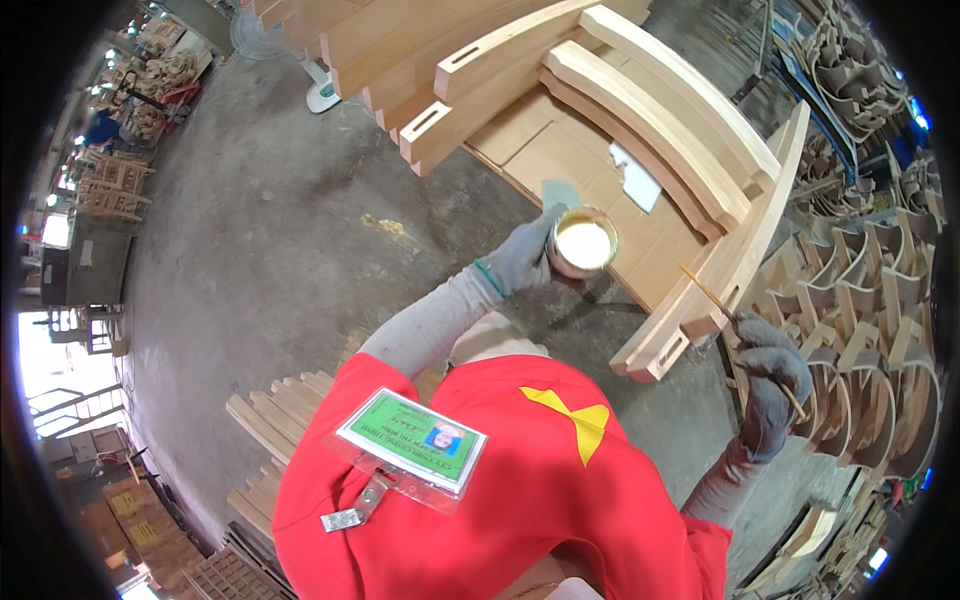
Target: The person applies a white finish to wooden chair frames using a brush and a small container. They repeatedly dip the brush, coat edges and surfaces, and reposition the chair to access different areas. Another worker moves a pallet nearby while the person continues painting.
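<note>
My left hand [525, 258], in a grey glove, is closed around a small round can [583, 243] with a pale, creamy liquid inside. The can is held over the near edge of a cardboard-covered bench. In my right hand [772, 375], also gloved, is a thin brown stick [708, 290], pinched in closed fingers. Its upper end points up and left, beside a pale wooden post [655, 345] with slots cut in it. That post belongs to a curved wooden frame [690, 85] with bowed rails. I cannot tell whether the stick touches the wood.
Cardboard [645, 238] covers the bench, with a white scrap [637, 178] on it. More slotted wooden pieces [425, 122] stand at its far left. Curved parts [850, 330] are stacked on the right. A fan base [322, 95] stands on the concrete floor; wooden slats [265, 415] lie at left.
</note>
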{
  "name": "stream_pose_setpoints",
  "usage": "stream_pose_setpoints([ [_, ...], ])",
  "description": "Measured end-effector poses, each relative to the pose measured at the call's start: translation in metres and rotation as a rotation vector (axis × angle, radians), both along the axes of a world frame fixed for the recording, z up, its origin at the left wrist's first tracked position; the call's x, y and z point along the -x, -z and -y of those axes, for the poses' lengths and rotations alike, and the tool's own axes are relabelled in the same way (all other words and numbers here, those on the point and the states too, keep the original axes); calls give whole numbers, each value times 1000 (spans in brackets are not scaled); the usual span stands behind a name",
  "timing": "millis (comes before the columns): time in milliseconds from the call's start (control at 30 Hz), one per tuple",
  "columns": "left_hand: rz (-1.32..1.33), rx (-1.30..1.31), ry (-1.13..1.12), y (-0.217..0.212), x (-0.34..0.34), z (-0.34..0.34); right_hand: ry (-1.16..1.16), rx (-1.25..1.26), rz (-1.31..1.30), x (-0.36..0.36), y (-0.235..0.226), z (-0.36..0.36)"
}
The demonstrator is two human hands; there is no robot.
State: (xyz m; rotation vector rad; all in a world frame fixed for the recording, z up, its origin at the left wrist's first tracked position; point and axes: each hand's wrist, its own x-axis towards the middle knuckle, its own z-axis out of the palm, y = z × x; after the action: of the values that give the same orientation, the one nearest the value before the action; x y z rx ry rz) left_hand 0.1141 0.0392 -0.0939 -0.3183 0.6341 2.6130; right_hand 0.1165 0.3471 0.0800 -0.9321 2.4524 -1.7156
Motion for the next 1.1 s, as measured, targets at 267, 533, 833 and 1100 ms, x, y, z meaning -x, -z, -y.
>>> stream_pose_setpoints([
  [267,118,591,-431,66,115,95,269,227,99,-16,30,5],
  [533,14,634,-489,93,156,120,440,314,85,13,38,69],
  [833,188,525,-662,59,69,111,239,302,419,132,184,190],
  [1100,373,1557,-808,34,-207,205,237,54,287,124,224,226],
])
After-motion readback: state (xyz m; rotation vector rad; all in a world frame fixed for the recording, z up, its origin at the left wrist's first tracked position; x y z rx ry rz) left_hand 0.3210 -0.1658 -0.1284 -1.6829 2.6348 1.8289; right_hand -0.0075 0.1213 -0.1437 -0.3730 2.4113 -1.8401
